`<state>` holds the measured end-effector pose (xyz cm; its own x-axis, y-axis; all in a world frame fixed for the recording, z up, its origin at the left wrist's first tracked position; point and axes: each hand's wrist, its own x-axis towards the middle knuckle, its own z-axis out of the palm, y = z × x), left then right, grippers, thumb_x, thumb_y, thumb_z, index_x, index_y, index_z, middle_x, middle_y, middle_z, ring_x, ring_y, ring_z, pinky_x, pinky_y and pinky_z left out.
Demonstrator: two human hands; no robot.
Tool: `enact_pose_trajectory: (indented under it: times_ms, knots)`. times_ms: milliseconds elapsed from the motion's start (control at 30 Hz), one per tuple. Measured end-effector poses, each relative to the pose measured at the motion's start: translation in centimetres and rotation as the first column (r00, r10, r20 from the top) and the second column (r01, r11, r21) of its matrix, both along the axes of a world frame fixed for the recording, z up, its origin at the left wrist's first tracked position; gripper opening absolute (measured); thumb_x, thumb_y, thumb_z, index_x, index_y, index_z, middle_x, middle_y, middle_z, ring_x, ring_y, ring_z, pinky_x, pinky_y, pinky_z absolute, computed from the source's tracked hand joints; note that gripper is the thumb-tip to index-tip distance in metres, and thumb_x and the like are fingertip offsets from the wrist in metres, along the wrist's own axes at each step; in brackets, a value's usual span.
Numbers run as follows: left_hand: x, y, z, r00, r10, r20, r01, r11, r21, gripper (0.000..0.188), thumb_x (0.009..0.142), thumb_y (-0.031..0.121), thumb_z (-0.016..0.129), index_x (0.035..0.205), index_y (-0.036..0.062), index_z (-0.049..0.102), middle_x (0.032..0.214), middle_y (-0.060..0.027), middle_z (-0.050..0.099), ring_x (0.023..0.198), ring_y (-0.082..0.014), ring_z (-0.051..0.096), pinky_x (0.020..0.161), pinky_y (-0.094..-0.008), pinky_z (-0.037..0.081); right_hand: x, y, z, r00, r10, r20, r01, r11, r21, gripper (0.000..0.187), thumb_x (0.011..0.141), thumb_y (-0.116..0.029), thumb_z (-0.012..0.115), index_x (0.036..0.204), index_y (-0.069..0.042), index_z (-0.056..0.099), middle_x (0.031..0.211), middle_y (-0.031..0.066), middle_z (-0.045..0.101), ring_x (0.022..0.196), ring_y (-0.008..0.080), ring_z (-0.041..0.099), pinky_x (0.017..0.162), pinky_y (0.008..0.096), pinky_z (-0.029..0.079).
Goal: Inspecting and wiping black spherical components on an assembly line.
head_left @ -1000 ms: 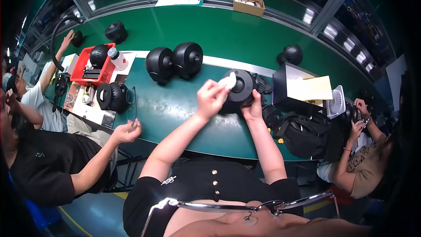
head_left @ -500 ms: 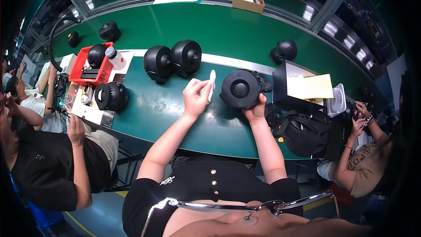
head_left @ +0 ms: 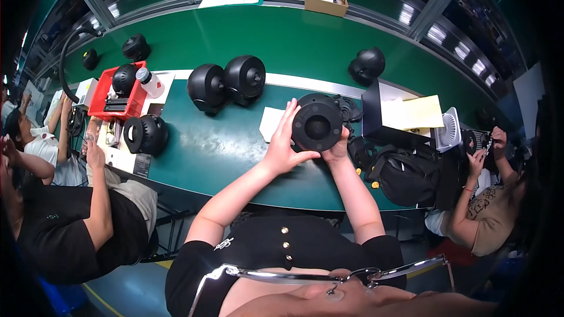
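Note:
A black round housing point(head_left: 301, 135) with a ring-shaped face and a dark round hollow is held above the green bench, its face turned up toward me. My left hand point(head_left: 284, 149) presses against its left side, fingers stretched along it and thumb under its lower edge. Gripping it at the lower right is my right hand point(head_left: 338, 149), its fingers partly hidden behind the housing. A white sheet point(head_left: 270, 124), cloth or paper, lies on the bench just beyond my left fingers. Several dark parts point(head_left: 348, 108) rest right behind the housing.
Two black rounded units point(head_left: 205, 88) stand together at the back. To the left are a red bin point(head_left: 125, 108), a white-capped bottle point(head_left: 151, 84) and another black unit point(head_left: 146, 135). A black box point(head_left: 385, 123) and a black bag point(head_left: 405, 176) occupy the right. Co-workers sit on both sides.
My left hand has let go of the white sheet, now flat on the bench, and moved right onto the housing. The housing has turned and shifted slightly left in my right hand.

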<state>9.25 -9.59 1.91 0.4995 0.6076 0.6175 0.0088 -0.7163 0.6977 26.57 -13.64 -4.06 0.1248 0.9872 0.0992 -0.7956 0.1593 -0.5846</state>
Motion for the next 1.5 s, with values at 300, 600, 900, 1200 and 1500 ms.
enact_pose_trajectory:
  times_ms: [300, 600, 900, 1200, 1500]
  knots:
    - [-0.6, 2.9, -2.3, 0.969, 0.231, -0.090, -0.231, 0.973, 0.003, 0.113, 0.063, 0.044, 0.079, 0.143, 0.0001, 0.012, 0.147, -0.0261, 0.012, 0.133, -0.0426, 0.023, 0.107, -0.0448, 0.027, 1.4, 6.0, 4.9, 0.964, -0.128, 0.232, 0.134, 0.991, -0.007, 0.059, 0.078, -0.025, 0.063, 0.129, -0.002, 0.043, 0.122, 0.0111, 0.053, 0.112, 0.0215, 0.052, 0.098, 0.0351, 0.040]
    - [-0.9, 3.6, -3.8, 0.947, 0.294, -0.129, -0.283, 0.954, 0.097, 0.089, 0.075, 0.038, 0.071, 0.140, 0.0004, 0.024, 0.141, -0.0231, 0.028, 0.130, -0.0398, 0.029, 0.105, -0.0454, 0.029, 4.3, 21.4, 9.5, -0.599, -0.390, 0.699, 0.224, 0.757, 0.614, 0.085, 0.052, -0.025, 0.082, 0.130, -0.018, 0.049, 0.125, 0.0135, 0.048, 0.115, 0.0334, 0.047, 0.098, 0.0416, 0.040]
    - [-0.9, 4.2, -4.1, 0.943, 0.312, -0.120, -0.298, 0.947, 0.120, 0.066, 0.077, 0.025, 0.068, 0.133, 0.0026, 0.040, 0.136, -0.0213, 0.036, 0.125, -0.0395, 0.035, 0.102, -0.0446, 0.033, 2.3, 21.5, 9.7, -0.808, -0.190, 0.557, 0.232, 0.767, 0.598, 0.063, 0.063, -0.035, 0.076, 0.120, -0.018, 0.054, 0.134, 0.0121, 0.040, 0.128, 0.0330, 0.031, 0.102, 0.0575, 0.025]
    - [-0.3, 4.4, -4.2, 0.963, 0.269, -0.012, -0.269, 0.963, -0.014, 0.057, 0.079, 0.019, 0.066, 0.128, 0.0017, 0.045, 0.129, -0.0209, 0.043, 0.121, -0.0367, 0.042, 0.100, -0.0416, 0.036, 7.4, 12.5, 8.4, -0.551, -0.202, 0.810, 0.571, 0.616, 0.542, 0.068, 0.051, -0.025, 0.080, 0.115, -0.018, 0.057, 0.134, 0.0166, 0.036, 0.120, 0.0402, 0.037, 0.098, 0.0461, 0.039]
    - [-1.2, 6.0, -5.0, 0.867, 0.205, 0.454, 0.389, 0.290, -0.874, 0.068, 0.094, 0.058, 0.027, 0.121, 0.0005, 0.052, 0.116, -0.0078, 0.058, 0.106, -0.0152, 0.053, 0.095, -0.0275, 0.038, -1.0, 3.8, 9.8, 0.197, -0.284, 0.938, -0.190, 0.928, 0.321, 0.068, 0.046, -0.026, 0.086, 0.105, -0.012, 0.055, 0.134, 0.0158, 0.041, 0.125, 0.0323, 0.039, 0.103, 0.0436, 0.031]
